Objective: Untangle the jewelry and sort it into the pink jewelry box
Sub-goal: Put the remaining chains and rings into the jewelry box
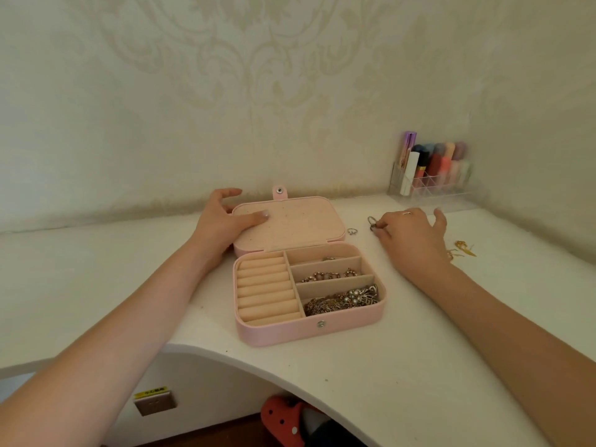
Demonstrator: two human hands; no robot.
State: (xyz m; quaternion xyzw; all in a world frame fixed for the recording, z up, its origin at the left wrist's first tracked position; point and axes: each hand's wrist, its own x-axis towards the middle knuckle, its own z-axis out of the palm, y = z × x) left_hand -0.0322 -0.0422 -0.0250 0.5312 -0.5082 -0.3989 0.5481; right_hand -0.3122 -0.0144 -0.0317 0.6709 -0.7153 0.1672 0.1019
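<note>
The pink jewelry box (309, 330) lies open on the white table (96, 285), and chains and beads already sit in its little rooms. The left hand (222, 224) rests on the box's lid with its thumb flat and fingers loose. To the right of the box, the right hand (409, 233) pinches some silver rings (372, 221). A small ring (352, 231) lies between that hand and the box. Gold pieces (464, 248) lie farther right. The tiny rings could slip from the pinch and roll off the table's edge.

red slipper (283, 421) cut off, organizer (432, 175) blurred
</note>
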